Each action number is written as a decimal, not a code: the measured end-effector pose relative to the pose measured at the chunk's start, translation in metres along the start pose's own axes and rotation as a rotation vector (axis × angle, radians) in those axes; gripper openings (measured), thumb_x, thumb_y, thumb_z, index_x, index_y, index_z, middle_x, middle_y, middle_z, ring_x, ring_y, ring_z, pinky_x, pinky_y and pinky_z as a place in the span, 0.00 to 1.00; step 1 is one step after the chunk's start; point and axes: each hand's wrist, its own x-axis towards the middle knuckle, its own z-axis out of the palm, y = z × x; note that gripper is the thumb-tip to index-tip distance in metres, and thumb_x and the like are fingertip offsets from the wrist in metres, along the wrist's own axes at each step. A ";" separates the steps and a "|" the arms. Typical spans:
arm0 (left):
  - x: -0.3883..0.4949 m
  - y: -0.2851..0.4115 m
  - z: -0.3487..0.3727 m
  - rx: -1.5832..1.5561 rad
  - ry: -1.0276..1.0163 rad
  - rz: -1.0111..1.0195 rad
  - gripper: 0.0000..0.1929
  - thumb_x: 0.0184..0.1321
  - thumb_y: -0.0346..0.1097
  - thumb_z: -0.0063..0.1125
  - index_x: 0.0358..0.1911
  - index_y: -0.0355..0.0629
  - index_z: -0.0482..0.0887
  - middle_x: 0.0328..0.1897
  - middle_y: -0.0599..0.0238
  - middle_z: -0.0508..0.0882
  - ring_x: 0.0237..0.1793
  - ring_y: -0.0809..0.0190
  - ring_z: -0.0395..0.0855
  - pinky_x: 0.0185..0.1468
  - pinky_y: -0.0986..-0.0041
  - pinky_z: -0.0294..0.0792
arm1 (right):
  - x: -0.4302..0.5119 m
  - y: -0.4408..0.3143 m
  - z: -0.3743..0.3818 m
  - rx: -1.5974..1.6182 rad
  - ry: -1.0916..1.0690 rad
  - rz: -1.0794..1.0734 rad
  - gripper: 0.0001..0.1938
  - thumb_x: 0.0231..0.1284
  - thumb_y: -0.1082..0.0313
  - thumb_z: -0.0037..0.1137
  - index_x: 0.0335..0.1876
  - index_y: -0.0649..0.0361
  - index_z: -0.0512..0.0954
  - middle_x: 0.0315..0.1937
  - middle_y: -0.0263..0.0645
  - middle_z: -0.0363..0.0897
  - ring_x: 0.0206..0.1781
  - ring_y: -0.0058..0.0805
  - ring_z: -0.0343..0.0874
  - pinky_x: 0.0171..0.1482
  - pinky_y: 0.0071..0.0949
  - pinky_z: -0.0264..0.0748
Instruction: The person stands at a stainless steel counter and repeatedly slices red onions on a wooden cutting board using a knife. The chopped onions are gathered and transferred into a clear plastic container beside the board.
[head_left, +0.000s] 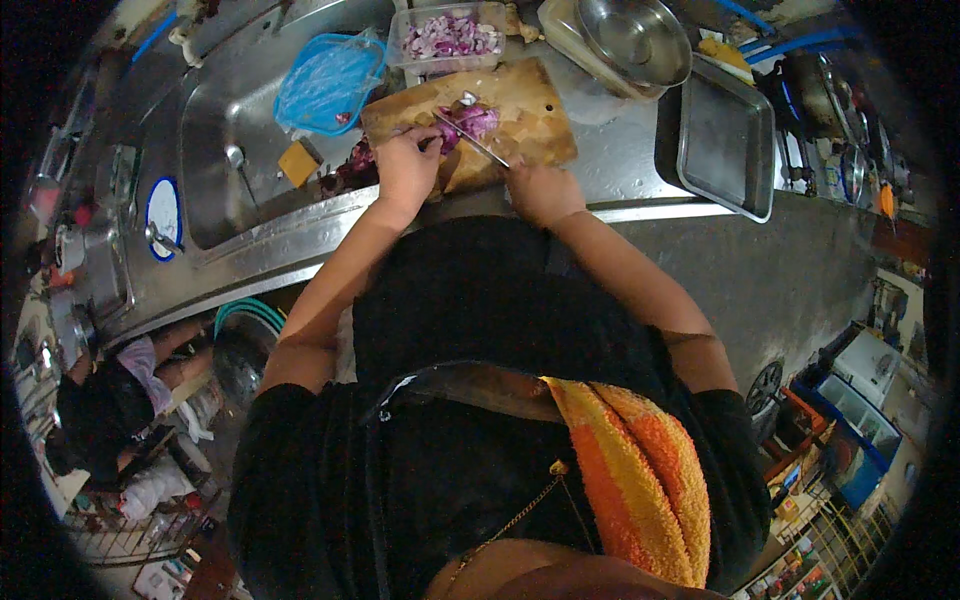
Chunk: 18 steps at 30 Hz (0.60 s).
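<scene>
My right hand grips a kitchen knife, its blade slanting up and left over a wooden cutting board. Purple-red onion pieces lie on the board beside the blade. Close to the knife's left side, my left hand has its fingertips bent at a piece of red onion; the fingers partly hide it. Dark red onion skins lie left of my left hand. Beyond the board, a clear plastic container holds chopped red onion.
A blue lid with clear plastic wrap lies by the steel sink. A sponge and a spoon are at left. On the right are a steel bowl and a metal tray. Another person is at lower left.
</scene>
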 end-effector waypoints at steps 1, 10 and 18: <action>-0.001 0.002 0.001 0.012 -0.018 -0.045 0.09 0.56 0.37 0.67 0.35 0.40 0.91 0.30 0.48 0.87 0.32 0.49 0.88 0.38 0.64 0.77 | -0.002 -0.003 -0.005 -0.002 -0.030 0.007 0.14 0.70 0.62 0.37 0.52 0.59 0.73 0.39 0.49 0.85 0.41 0.48 0.86 0.43 0.48 0.81; 0.003 0.004 0.001 -0.003 0.021 0.027 0.08 0.51 0.36 0.68 0.33 0.43 0.91 0.29 0.45 0.86 0.33 0.42 0.85 0.42 0.57 0.77 | 0.020 -0.005 0.015 -0.010 -0.009 0.015 0.13 0.68 0.67 0.39 0.53 0.61 0.72 0.40 0.49 0.86 0.44 0.47 0.87 0.46 0.47 0.82; 0.005 0.007 0.000 0.110 -0.010 0.032 0.08 0.52 0.37 0.66 0.32 0.41 0.90 0.30 0.46 0.87 0.34 0.43 0.86 0.42 0.57 0.77 | 0.001 -0.006 0.007 -0.017 0.017 -0.058 0.13 0.67 0.67 0.40 0.51 0.60 0.73 0.39 0.50 0.86 0.42 0.47 0.87 0.43 0.46 0.83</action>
